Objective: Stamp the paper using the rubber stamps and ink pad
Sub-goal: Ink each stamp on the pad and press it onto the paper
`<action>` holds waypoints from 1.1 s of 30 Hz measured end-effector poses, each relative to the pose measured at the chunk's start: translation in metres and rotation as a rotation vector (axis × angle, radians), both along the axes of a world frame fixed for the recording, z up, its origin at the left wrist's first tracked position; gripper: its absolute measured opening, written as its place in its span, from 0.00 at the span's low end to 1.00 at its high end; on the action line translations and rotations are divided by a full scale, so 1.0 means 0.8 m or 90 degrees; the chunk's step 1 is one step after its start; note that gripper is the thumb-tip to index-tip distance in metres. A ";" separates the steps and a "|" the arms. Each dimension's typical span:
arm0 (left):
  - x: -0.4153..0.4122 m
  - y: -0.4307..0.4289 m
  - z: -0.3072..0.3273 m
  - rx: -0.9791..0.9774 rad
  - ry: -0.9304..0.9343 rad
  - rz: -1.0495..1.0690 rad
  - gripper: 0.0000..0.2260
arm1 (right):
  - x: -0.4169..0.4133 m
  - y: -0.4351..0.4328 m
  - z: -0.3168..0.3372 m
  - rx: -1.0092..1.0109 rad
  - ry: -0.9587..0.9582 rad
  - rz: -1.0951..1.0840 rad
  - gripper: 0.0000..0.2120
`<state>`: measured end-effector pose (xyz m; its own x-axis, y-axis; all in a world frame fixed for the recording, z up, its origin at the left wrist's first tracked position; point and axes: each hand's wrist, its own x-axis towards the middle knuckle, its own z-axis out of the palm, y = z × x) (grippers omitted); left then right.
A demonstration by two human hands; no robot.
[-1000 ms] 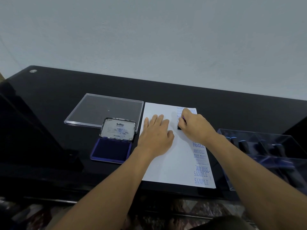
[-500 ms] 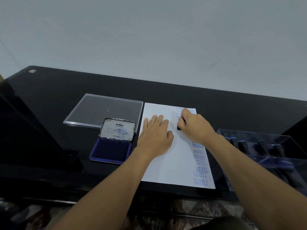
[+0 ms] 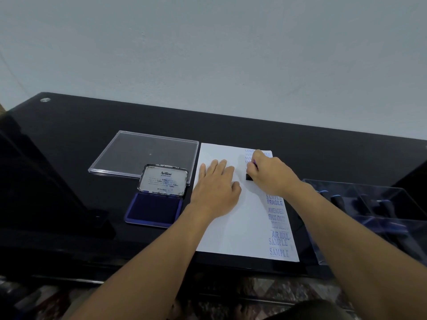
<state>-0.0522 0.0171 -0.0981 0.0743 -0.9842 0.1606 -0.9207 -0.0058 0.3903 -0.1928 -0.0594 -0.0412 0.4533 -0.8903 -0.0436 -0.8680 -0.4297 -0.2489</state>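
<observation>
A white paper (image 3: 240,222) lies on the black table, with a column of blue stamped words down its right side. My left hand (image 3: 216,188) rests flat on the sheet, fingers straight. My right hand (image 3: 270,174) grips a black rubber stamp (image 3: 249,177) and holds it down on the paper in the upper right part; most of the stamp is hidden under the fingers. An open blue ink pad (image 3: 153,210) with its raised metal lid (image 3: 164,180) sits left of the paper.
A clear plastic lid (image 3: 138,153) lies behind the ink pad. At the right, a clear tray (image 3: 369,204) holds several dark stamps. The table's front edge (image 3: 161,257) runs just below the paper. A dark object (image 3: 46,192) stands at the left.
Nothing has visibly moved; both hands stay on the paper, with the stamp pressed at the same spot.
</observation>
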 end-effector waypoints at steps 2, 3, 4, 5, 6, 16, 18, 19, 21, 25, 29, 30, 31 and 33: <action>0.000 0.000 0.000 0.006 0.002 0.000 0.20 | -0.001 -0.002 0.004 0.021 -0.025 -0.004 0.10; 0.000 -0.001 0.001 0.010 0.005 0.000 0.20 | -0.003 -0.002 0.006 0.027 -0.049 -0.009 0.10; 0.001 -0.001 0.002 0.016 0.012 0.000 0.21 | -0.004 -0.003 0.008 0.030 -0.075 -0.015 0.10; 0.001 -0.002 0.004 0.026 0.022 0.000 0.21 | -0.006 -0.003 0.011 0.029 -0.097 -0.020 0.10; 0.001 -0.003 0.006 0.036 0.034 0.001 0.21 | -0.007 -0.004 0.015 0.024 -0.115 -0.025 0.10; 0.007 -0.004 0.043 -0.030 0.192 0.066 0.19 | -0.022 -0.015 0.044 -0.029 -0.171 -0.038 0.11; 0.011 -0.002 0.049 -0.043 0.198 0.072 0.19 | -0.025 -0.014 0.046 -0.029 -0.177 -0.044 0.11; 0.013 -0.001 0.053 -0.039 0.197 0.072 0.19 | -0.025 -0.013 0.047 -0.029 -0.181 -0.046 0.12; 0.017 0.001 0.058 -0.027 0.189 0.065 0.19 | -0.026 -0.011 0.047 -0.029 -0.183 -0.047 0.13; 0.022 0.006 0.071 -0.029 0.187 0.066 0.19 | -0.026 -0.007 0.049 -0.023 -0.177 -0.056 0.12; 0.030 0.015 0.083 -0.036 0.190 0.071 0.19 | -0.025 -0.003 0.051 -0.024 -0.175 -0.067 0.10; 0.033 0.017 0.085 -0.039 0.191 0.070 0.19 | -0.025 -0.002 0.052 -0.027 -0.179 -0.071 0.09; 0.036 0.020 0.086 -0.039 0.192 0.073 0.19 | -0.025 -0.001 0.054 -0.029 -0.185 -0.075 0.09; 0.042 0.027 0.088 -0.041 0.193 0.079 0.19 | -0.025 0.002 0.058 -0.029 -0.193 -0.083 0.08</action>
